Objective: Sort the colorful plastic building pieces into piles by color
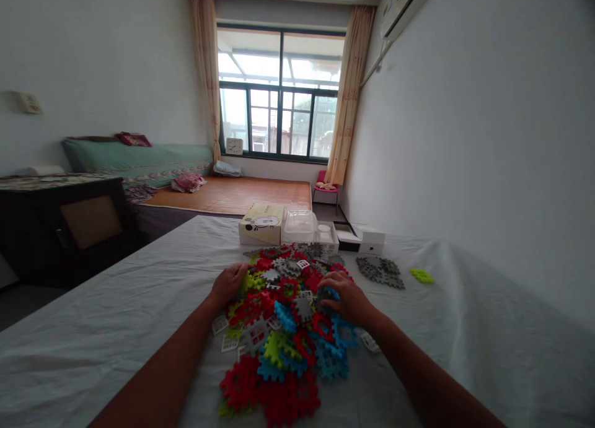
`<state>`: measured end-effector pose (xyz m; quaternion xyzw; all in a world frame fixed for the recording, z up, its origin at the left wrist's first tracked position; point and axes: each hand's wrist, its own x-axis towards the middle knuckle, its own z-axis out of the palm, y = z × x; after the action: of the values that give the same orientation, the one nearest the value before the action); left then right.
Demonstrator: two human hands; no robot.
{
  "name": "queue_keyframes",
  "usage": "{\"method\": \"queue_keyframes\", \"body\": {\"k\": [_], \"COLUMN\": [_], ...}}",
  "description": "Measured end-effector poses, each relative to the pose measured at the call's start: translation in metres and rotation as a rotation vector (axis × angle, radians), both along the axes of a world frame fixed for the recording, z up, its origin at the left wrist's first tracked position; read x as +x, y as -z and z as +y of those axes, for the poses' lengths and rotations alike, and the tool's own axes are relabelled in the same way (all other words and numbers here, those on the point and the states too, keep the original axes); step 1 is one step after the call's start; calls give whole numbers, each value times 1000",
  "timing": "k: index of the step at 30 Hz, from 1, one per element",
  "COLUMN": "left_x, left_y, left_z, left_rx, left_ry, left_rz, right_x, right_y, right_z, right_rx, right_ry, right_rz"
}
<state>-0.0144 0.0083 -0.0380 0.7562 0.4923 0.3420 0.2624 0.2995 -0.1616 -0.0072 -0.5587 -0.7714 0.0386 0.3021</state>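
Note:
A heap of interlocking plastic tiles in red, blue, green, grey and white lies on the white sheet in front of me. My left hand rests on the heap's left side, fingers curled over green and red tiles. My right hand sits on the right side, fingers bent around a blue tile. A separate patch of grey tiles lies to the right, and one bright green tile beyond it.
The table is covered with a white sheet. At its far edge stand a cream cardboard box, a clear plastic container and white boxes. A bed and a dark cabinet are at left, a wall at right.

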Motion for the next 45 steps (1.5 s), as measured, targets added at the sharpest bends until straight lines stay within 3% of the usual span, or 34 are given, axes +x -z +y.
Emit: {"method": "queue_keyframes", "body": {"k": [3, 7, 9, 12, 17, 20, 22, 24, 26, 30, 33, 39, 45], "left_x": [2, 4, 5, 3, 0, -1, -1, 2, 9, 31, 45, 45, 36], "left_y": [-2, -11, -15, -16, -7, -2, -1, -4, -11, -24, -24, -11, -14], "left_z": [-2, -11, -16, -16, -5, 0, 0, -5, -14, -43, -59, -55, -47], "left_rx": [-5, 24, 61, 113, 177, 228, 332, 459, 550, 545, 503, 363, 283], "left_ry": [21, 226, 288, 219, 49, 9, -47, -110, -66, 280, 412, 357, 247], "left_rz": [-64, -84, -47, -40, -33, 47, 101, 112, 90, 93, 170, 270, 260], "right_x": [0, 5, 18, 58, 154, 192, 202, 201, 191, 157, 129, 86, 68], "right_y": [-4, -4, -1, 5, 28, 48, 57, 60, 57, 45, 38, 34, 32], "right_z": [0, 8, 14, 21, 8, -3, -4, -1, 4, 11, 13, 15, 13], "right_rx": [-42, -108, -90, 27, 226, 189, 169, 195, 249, 305, 325, 280, 277], "right_ry": [-7, -5, 62, 273, 802, 898, 915, 967, 997, 839, 686, 489, 397], "right_rz": [150, 439, 579, 701, 522, 373, 293, 196, 113, 2, -100, -231, -234]}}
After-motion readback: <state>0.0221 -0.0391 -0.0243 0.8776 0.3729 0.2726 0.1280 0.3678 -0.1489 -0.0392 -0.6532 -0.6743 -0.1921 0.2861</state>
